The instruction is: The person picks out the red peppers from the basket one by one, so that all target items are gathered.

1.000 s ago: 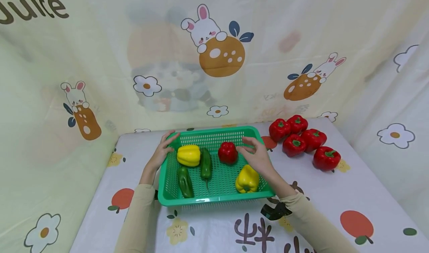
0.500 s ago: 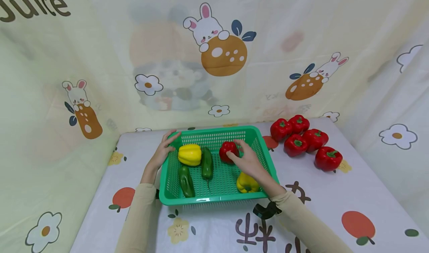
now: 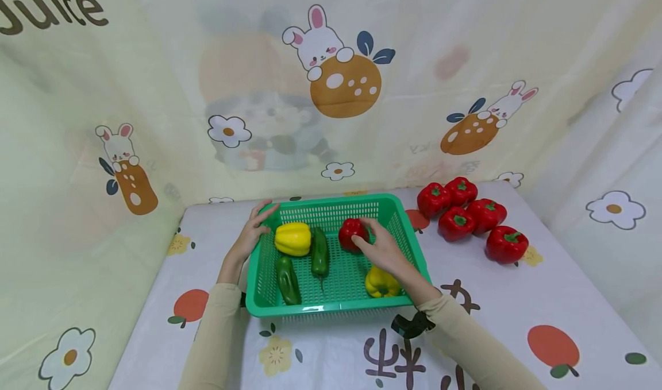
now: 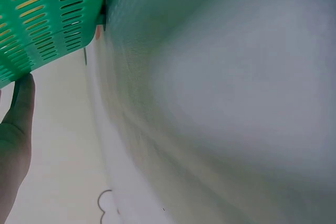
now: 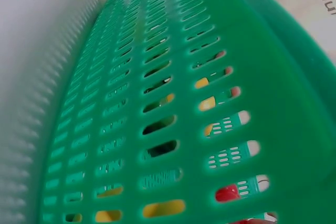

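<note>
A green plastic basket [image 3: 331, 307] stands on the table. My left hand [image 3: 249, 235] grips its rim at the back left corner; in the left wrist view a finger [image 4: 23, 103] lies against the outside of the slotted wall. My right hand [image 3: 383, 249] reaches over the basket's front right and holds a red bell pepper [image 3: 350, 235] inside it, thumb in front and fingers behind. Beneath that wrist is a yellow bell pepper [image 3: 381, 282], partly covered. Another yellow bell pepper [image 3: 292, 239] and two long green peppers, one upright [image 3: 319, 253] and one slanted [image 3: 287, 281], lie to the left.
Several red bell peppers [image 3: 456, 224] sit clustered on the table at the back right, outside the basket. A patterned cloth [image 3: 331, 350] covers the table, and printed curtains [image 3: 170, 91] hang behind and at both sides. The basket wall [image 5: 157, 103] fills most of the right wrist view.
My right hand has moved left from beside the red bell pepper and taken hold of it. The left hand has stayed at the basket's corner, and the basket has not moved.
</note>
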`<state>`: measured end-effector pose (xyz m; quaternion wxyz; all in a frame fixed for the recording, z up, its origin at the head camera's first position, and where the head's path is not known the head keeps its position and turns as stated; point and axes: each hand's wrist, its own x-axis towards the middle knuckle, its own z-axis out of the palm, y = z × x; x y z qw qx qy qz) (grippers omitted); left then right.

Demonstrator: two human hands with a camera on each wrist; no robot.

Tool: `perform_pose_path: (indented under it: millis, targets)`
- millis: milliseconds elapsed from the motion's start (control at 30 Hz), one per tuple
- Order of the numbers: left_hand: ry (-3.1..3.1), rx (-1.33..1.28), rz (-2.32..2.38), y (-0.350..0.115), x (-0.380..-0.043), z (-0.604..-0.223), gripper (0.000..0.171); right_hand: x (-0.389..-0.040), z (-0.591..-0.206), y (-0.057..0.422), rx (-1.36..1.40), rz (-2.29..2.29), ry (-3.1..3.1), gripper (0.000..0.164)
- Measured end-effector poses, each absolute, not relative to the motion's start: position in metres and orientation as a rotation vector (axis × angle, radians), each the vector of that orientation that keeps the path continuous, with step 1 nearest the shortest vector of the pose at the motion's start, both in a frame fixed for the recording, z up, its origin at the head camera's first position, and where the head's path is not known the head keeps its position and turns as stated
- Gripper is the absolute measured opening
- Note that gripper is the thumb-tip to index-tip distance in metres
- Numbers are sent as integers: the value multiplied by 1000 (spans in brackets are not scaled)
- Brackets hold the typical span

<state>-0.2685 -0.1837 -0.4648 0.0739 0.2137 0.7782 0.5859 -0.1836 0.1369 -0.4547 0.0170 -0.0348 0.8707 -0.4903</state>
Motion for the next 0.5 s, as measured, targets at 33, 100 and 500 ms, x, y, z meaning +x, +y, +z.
perform_pose_path:
  millis: [33, 100, 500]
  targets:
    - [2336, 640, 1758, -184, -268, -465, 59, -183, -455, 137, -108, -1523, 2705, 58]
    - [2337, 639, 1757, -184, -268, -465, 59, -183, -455, 137, -126, -1519, 2705, 57]
    - [2340, 642, 1763, -184, -268, -465, 59, -182, -460, 140, -143, -1418, 2811, 62]
